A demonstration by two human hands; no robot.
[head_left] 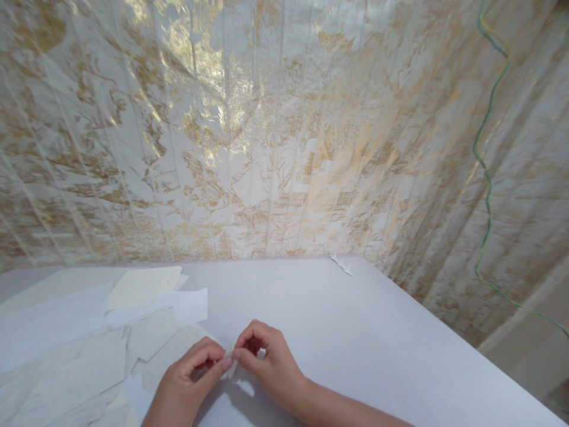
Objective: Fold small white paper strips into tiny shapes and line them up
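My left hand pinches a small folded piece of white paper between thumb and fingers, low in the middle of the view. On the other side of that paper, my right hand pinches its upper edge, fingertips almost touching those of my left hand. The paper is held just above the white table, and my fingers hide part of it. Beside my left hand, many loose sheets of paper overlap one another on the left part of the table.
A small folded white paper shape lies at the table's far edge, right of centre. Behind the table stands a wall with a shiny gold and white covering. A green and yellow wire hangs down at the right.
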